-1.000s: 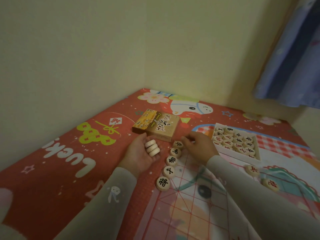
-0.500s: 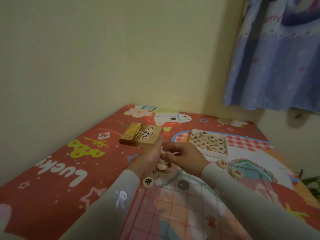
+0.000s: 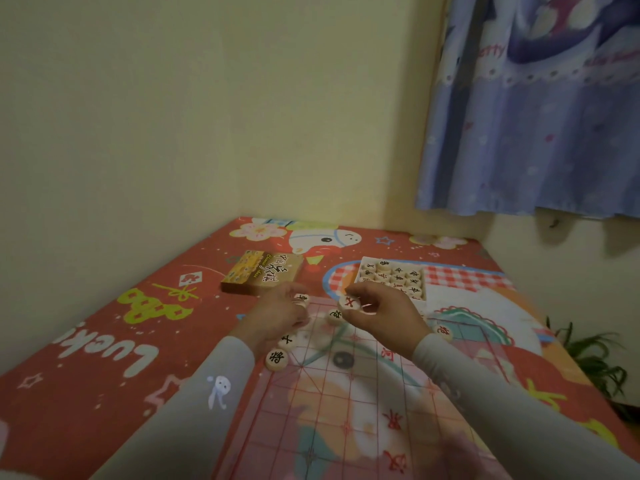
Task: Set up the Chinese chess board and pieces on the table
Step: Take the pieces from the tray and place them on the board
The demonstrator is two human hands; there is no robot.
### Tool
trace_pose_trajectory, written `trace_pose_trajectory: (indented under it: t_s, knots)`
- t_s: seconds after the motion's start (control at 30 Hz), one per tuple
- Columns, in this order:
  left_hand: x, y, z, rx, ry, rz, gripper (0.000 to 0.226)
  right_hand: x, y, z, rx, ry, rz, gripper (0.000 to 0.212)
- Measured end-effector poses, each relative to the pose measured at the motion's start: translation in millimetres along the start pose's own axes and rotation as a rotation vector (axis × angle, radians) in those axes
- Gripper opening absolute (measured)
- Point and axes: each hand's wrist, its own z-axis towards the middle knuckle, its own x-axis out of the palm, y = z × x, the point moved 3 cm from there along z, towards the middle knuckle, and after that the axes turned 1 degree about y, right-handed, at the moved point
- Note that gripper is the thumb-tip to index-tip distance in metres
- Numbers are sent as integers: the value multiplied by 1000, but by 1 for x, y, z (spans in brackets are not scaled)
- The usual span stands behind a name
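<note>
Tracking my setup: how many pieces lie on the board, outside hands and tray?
4: near piece and next piece on the left edge, middle piece between the hands, right piece past the right hand. The left hand may hide more.

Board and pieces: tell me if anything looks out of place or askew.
Nothing is spilled or damaged. The board is a see-through sheet, so the mat's pictures show through its grid. Some pieces sit along its left edge; more wait in the tray. Each hand, left and right, holds a piece.

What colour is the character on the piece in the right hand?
Red, on a pale wooden piece held by the right hand; head view.
</note>
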Motion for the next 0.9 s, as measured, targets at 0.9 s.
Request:
trace_pose_trajectory:
  t_s: [0.9]
  knots:
    - [139,8,-5,196,333,351,30,-141,-119,-169,457,-376,-282,16]
